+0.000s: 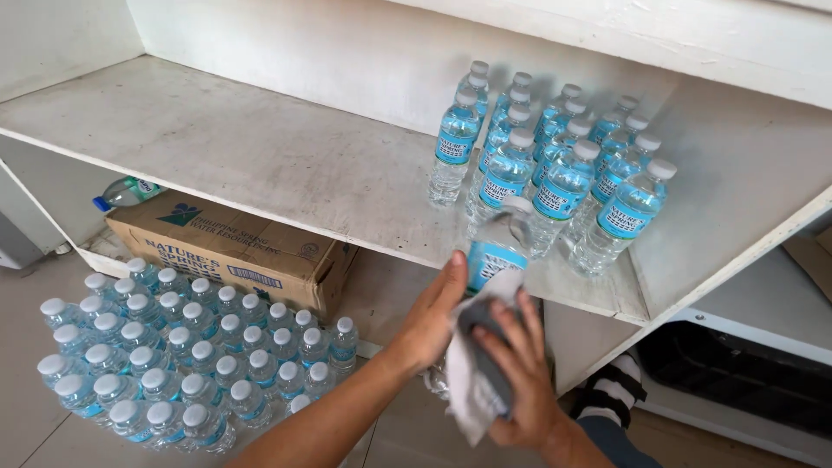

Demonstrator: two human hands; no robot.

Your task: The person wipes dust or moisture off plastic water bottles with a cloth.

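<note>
Head view: a white shelf (260, 165) carries a cluster of water bottles (555, 156). At its front edge, one bottle (496, 251) is clasped by the left hand (429, 321) from the side; the right hand (520, 381), just below, presses a white cloth (468, 390) against it.

A brown cardboard carton (230, 253) lies flat on the floor under the white shelf (260, 165), carrying dark printing and a small green-and-blue emblem on its top face. Blue wrap-around labels (563, 198) with white lettering ring each clear bottle grouped at the shelf's right end. The bottle in hand (496, 256) bears the same blue label. The bottles massed on the floor (173, 355) show blue label edges only.
</note>
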